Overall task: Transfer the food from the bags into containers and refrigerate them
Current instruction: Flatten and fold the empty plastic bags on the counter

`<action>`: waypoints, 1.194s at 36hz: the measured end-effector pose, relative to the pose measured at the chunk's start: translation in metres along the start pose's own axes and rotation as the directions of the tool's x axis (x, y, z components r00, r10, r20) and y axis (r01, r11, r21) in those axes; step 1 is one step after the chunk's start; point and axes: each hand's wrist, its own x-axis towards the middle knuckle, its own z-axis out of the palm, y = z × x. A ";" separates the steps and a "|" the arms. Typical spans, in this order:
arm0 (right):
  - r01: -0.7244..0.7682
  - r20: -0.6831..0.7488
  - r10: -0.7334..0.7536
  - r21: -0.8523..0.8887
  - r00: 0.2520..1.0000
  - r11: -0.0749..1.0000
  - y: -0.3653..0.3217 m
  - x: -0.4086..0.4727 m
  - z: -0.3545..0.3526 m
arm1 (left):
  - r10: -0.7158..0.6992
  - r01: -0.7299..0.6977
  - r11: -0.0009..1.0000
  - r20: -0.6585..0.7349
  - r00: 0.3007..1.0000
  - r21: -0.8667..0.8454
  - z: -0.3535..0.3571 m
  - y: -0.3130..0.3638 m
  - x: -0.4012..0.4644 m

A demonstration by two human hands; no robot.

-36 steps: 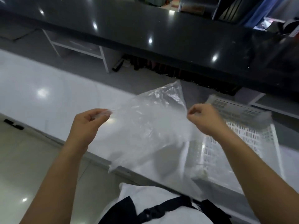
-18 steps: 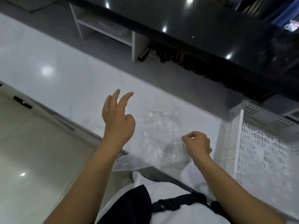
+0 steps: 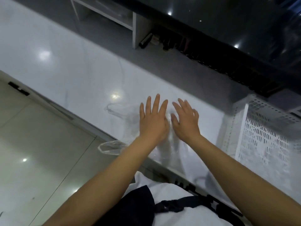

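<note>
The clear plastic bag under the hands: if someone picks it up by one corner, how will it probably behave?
The clear plastic bag looks thin and wrinkled, so it would probably hang limp. It appears empty and flat, so likely very light. One part droops over the white counter edge, so it may slide off the glossy surface if pushed.

A long white counter (image 3: 68, 62) runs across the room, shiny, with bright spots of light on it. Its near edge slants down to the right. Below that edge, on the left, is a floor (image 3: 37, 144) of big pale tiles, also shiny. Past the far edge of the counter is a grey strip, then a white open shelf (image 3: 114, 18). A black glossy top (image 3: 219, 18) fills the upper right corner.
</note>
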 end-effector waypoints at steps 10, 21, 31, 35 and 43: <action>0.090 0.111 -0.065 -0.237 0.992 0.967 0.047 0.012 0.059 | -0.138 0.120 0.982 0.120 0.983 0.147 0.050 -0.039 -0.021; 0.112 0.086 -0.096 -0.200 0.992 0.973 0.049 0.012 0.065 | -0.259 0.251 0.957 0.035 0.965 0.145 0.029 -0.089 -0.036; 0.129 0.030 -0.127 -0.085 0.991 0.988 0.009 -0.028 0.053 | -0.120 0.122 0.991 -0.039 0.992 0.052 0.031 -0.031 -0.034; 0.163 0.162 -0.133 -0.188 0.978 0.969 0.024 -0.055 0.073 | -0.122 0.116 0.989 0.058 0.991 0.096 0.049 -0.032 -0.031; 0.135 0.079 -0.122 -0.188 0.989 0.973 0.052 -0.058 0.072 | -0.165 0.157 0.970 0.026 0.986 0.188 0.041 -0.084 -0.038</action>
